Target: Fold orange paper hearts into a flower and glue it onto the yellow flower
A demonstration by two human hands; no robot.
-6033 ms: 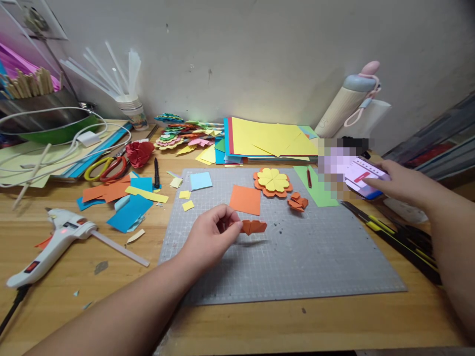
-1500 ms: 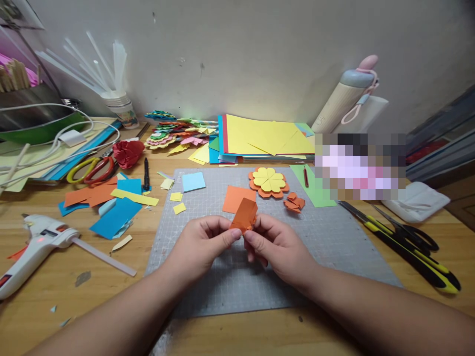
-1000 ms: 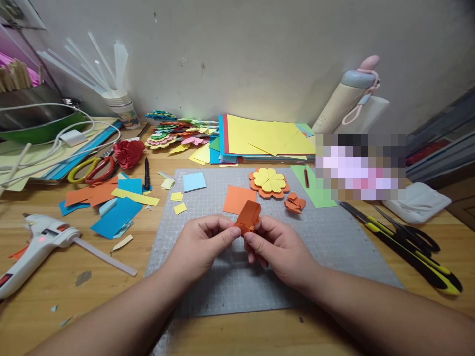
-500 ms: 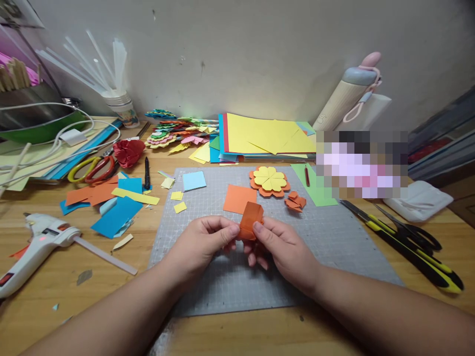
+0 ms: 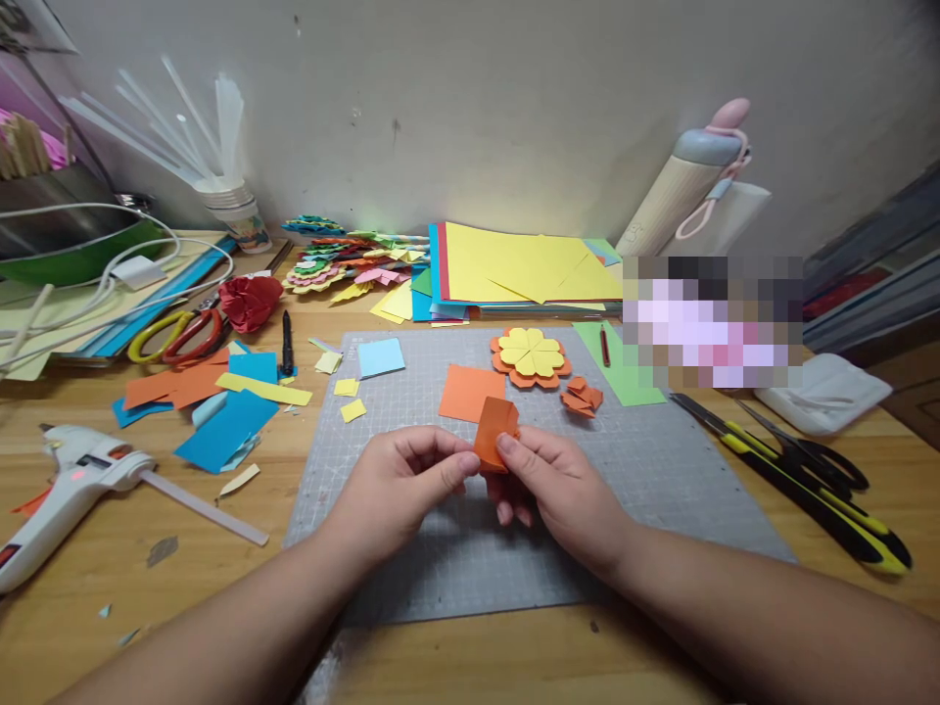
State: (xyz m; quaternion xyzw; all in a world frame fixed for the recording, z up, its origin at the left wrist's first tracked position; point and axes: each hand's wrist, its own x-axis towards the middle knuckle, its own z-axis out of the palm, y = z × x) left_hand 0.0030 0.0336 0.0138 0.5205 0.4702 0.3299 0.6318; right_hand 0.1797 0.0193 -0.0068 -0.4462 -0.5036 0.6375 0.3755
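Observation:
Above the grey cutting mat (image 5: pixel 411 578), my right hand (image 5: pixel 565 490) pinches a folded piece of orange paper (image 5: pixel 497 426) between thumb and fingers. At the paper's lower left edge, my left hand (image 5: pixel 411 480) is closed with its thumb and fingertip pinched on the corner. Just behind the held piece lies a flat orange paper square (image 5: pixel 470 390). A yellow and orange paper flower (image 5: pixel 530 354) rests farther back on the mat, with several small folded orange pieces (image 5: pixel 582 397) to its right.
Left of the mat are a glue gun (image 5: pixel 80 480), paper scraps (image 5: pixel 227 426), a black pen (image 5: pixel 286 343) and scissors (image 5: pixel 176 333). A box cutter (image 5: pixel 800 485) and black scissors (image 5: pixel 819 455) lie on the right. Coloured sheets (image 5: pixel 529 259) and a bottle (image 5: pixel 682 181) stand along the wall.
The orange paper has turned slightly between my fingers, so its upper face shows more broadly. The whole view has shifted a little; objects on the table stay put.

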